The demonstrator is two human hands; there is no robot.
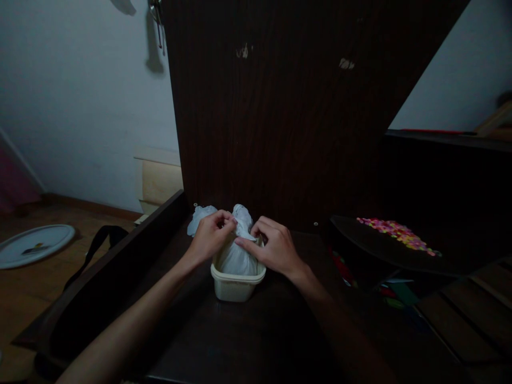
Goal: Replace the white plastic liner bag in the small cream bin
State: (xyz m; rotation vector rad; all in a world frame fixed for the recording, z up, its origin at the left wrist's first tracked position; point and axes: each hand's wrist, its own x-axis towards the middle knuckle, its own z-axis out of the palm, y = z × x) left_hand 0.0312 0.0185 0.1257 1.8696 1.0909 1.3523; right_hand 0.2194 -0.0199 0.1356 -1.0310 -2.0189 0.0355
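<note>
A small cream plastic basket stands on a dark wooden surface. Inside it sits a filled white plastic bag, its gathered top rising above the rim. My left hand pinches the bag's neck from the left, thumb and fingers together. From the right, my right hand grips a twisted part of the same bag between thumb and curled fingers. Another crumpled white plastic bag lies just behind my left hand. What the bag in the basket contains is hidden.
A tall dark wooden panel rises right behind the basket. To the right, a dark bag-like item carries a colourful beaded or flowered strip. A raised dark edge runs along the left. A white round lid-like object lies over the floor.
</note>
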